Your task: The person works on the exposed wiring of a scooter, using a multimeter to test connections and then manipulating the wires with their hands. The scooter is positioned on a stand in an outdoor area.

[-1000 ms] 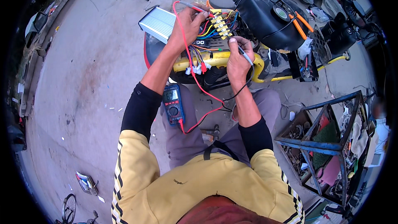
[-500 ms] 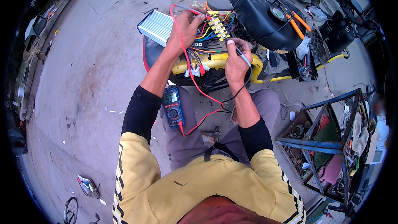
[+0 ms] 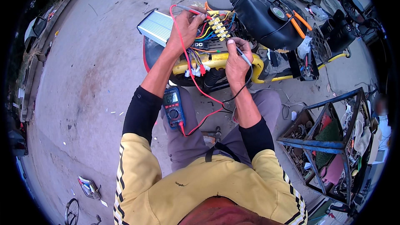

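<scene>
Yellow insulated terminal block [image 3: 218,28], with several metal contacts along it, sits between the person's 2 bare hands, on the opened body of a scooter with a yellow frame tube [image 3: 204,63]. The left hand [image 3: 188,23] is closed around a red-and-grey test probe [image 3: 184,7], its tip pointing at the block's upper end. The right hand [image 3: 238,56] pinches a grey-handled test probe [image 3: 243,57] between thumb and fingers, its tip at the block's lower end; whether either tip makes contact is too small to tell. A red lead [image 3: 182,37] runs down past the left wrist, and a black lead [image 3: 233,96] curves below the right wrist, toward a blue digital multimeter [image 3: 173,110] that rests face up on the left thigh with its screen showing a reading. Left of the block lies a silver finned controller box [image 3: 156,28], and red, yellow, green and blue wires [image 3: 204,33] fan out beside the block. White and red plug connectors [image 3: 203,70] hang over the frame tube. To the right, orange-handled pliers [image 3: 298,25] lie on a black plastic housing [image 3: 262,16]. Near the lower right, a rusty metal rack [image 3: 318,143] full of scraps stands on the concrete ground [image 3: 100,79].
</scene>
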### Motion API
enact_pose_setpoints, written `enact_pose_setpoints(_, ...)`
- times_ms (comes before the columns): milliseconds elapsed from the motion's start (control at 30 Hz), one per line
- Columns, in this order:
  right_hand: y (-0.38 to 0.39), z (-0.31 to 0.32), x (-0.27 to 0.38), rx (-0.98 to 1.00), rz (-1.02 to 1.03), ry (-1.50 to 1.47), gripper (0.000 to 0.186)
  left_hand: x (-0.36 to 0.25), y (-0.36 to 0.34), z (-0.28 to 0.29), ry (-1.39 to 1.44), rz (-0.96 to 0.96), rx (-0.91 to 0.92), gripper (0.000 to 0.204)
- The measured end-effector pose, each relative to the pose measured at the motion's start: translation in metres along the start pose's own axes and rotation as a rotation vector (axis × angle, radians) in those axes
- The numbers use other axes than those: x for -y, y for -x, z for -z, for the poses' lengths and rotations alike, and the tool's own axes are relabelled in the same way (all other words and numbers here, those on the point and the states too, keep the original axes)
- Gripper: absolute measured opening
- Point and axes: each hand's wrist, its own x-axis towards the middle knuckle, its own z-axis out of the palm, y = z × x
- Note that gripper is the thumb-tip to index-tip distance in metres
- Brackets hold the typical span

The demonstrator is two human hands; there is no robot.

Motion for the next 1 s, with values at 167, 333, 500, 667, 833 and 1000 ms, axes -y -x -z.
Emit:
enact_pose_setpoints(167, 0.000, 0.000, -0.001, -0.008, -0.010, -0.015, 0.014, 0.000, 0.000, 0.000, -0.038, 0.006, 0.011, 0.027)
enact_pose_setpoints(333, 0.000, 0.001, -0.002, 0.002, -0.015, -0.016, 0.015, -0.002, 0.000, 0.001, -0.076, 0.029, 0.011, 0.028)
enact_pose_setpoints(500, -0.001, 0.002, -0.002, 0.007, -0.021, -0.011, 0.016, 0.002, 0.000, 0.000, -0.020, -0.014, -0.009, 0.028)
enact_pose_setpoints(667, -0.001, 0.004, 0.001, 0.001, -0.039, -0.005, 0.017, -0.003, 0.000, -0.003, -0.024, 0.014, -0.016, 0.028)
enact_pose_setpoints(833, 0.005, 0.008, 0.003, -0.002, -0.022, -0.096, 0.017, -0.005, 0.001, 0.003, -0.128, -0.018, 0.005, 0.025)
enact_pose_setpoints(1000, 0.031, 0.025, 0.045, 0.063, -0.070, -0.142, 0.019, -0.060, 0.041, -0.003, -0.349, -0.283, -0.050, 0.015)
